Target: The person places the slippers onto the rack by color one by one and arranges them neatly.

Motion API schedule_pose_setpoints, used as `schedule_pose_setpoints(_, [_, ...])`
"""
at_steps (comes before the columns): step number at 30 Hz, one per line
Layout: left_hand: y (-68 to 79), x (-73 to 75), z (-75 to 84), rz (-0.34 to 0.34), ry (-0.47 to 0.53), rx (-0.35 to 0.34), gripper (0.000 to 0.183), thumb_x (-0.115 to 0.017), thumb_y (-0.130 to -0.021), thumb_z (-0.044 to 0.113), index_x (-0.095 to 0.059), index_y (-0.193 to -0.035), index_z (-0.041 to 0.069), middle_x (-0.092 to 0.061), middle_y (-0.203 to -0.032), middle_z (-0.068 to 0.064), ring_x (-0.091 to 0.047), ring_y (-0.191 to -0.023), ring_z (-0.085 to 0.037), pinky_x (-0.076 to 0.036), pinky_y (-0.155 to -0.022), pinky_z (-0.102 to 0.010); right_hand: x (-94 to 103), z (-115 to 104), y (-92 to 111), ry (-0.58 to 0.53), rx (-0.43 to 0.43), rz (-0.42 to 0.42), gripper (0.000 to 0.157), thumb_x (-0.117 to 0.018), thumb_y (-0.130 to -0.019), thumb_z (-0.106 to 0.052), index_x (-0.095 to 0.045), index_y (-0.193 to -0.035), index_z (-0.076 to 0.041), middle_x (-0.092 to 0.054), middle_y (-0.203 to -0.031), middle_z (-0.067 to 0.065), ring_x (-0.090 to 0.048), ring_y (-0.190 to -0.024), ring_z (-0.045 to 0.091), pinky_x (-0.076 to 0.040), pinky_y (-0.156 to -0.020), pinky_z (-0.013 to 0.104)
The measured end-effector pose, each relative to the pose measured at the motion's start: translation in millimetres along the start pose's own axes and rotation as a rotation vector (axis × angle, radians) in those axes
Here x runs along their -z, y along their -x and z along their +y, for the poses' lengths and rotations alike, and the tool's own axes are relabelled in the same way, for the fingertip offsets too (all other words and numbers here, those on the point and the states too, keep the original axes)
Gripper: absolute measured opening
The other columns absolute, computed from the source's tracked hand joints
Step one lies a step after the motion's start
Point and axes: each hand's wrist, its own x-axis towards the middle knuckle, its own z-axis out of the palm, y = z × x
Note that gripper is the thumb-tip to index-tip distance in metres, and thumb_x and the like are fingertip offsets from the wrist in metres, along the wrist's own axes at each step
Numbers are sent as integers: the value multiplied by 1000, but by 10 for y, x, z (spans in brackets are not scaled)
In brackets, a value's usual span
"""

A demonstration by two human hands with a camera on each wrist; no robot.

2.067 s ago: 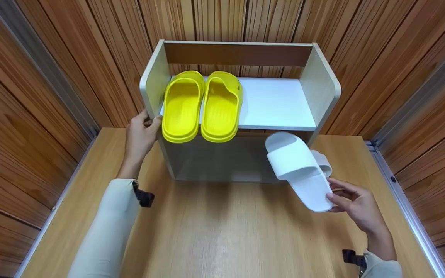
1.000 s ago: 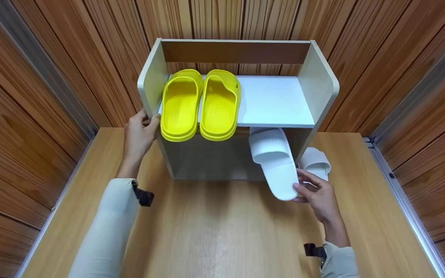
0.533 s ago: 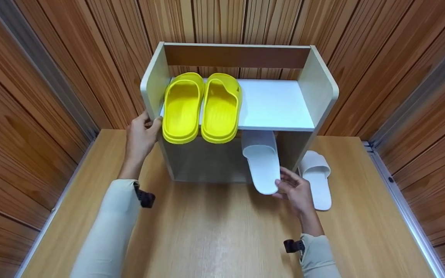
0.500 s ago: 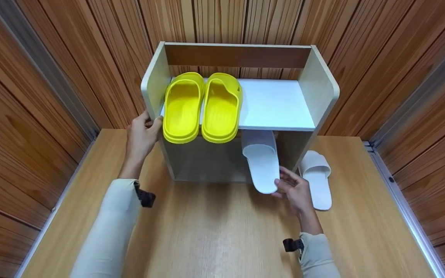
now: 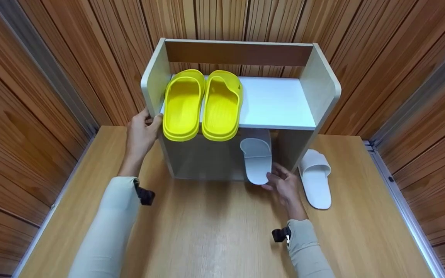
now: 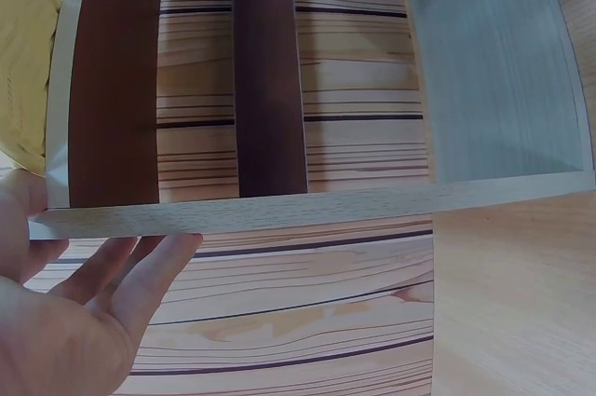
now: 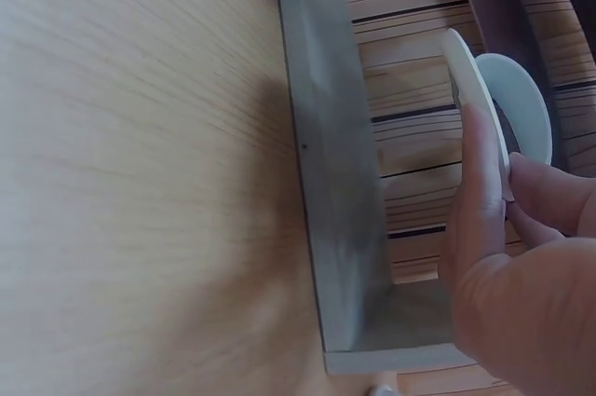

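Observation:
In the head view a small two-level shoe rack (image 5: pixel 278 102) stands against the back wall. My left hand (image 5: pixel 139 135) grips the front edge of its left side panel (image 6: pixel 307 210), thumb on the inner face, fingers on the outer. With my right hand (image 5: pixel 284 187) I pinch the heel end of a white slide slipper (image 5: pixel 258 166), toe pointing into the lower level. The right wrist view has this slipper (image 7: pixel 480 88) edge-on, above the rack's bottom board (image 7: pixel 331 163). Its toe is partly hidden under the upper shelf. A matching slipper (image 5: pixel 319 189) lies on the floor, right of the rack.
Two yellow clogs (image 5: pixel 184 110) sit side by side on the left half of the upper shelf, heels jutting past its front edge. Wood-panelled walls (image 5: pixel 25 135) with metal corner strips enclose the light wooden floor (image 5: pixel 207 231).
My right hand has carried the slipper leftward from above its mate, then inward and down beneath the upper shelf. The floor slipper has come fully into sight. My left hand keeps its grip on the panel.

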Motion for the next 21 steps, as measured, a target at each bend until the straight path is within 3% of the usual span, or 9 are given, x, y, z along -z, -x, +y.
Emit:
schedule_pose_setpoints(8, [13, 13, 4, -10, 20, -3, 41, -54, -105, 25, -59, -137, 0, -67, -123, -20, -67, -103, -29, -59, -80, -41, -99, 107, -101, -47, -23, -36, 50, -52, -101, 4, -43, -150, 0, -46, -138, 24, -64, -94, 24, -61, -76, 34])
schedule_pose_setpoints(16, [15, 15, 0, -24, 30, 20, 42, -54, -105, 25, -59, -137, -1, -66, -123, -21, -66, -104, -29, -59, -82, -41, -203, 240, -189, -39, -26, -20, 45, -54, -102, 4, -47, -146, 0, -47, -135, 23, -64, -100, 29, -60, -76, 34])
schedule_pose_setpoints(21, [15, 14, 6, -30, 35, 22, 42, -54, -105, 26, -59, -137, 0, -66, -124, -21, -67, -105, -29, -59, -82, -42, -237, 301, -224, -14, -20, 12, 42, -55, -101, 4, -51, -142, 2, -51, -129, 22, -67, -94, 27, -61, -75, 35])
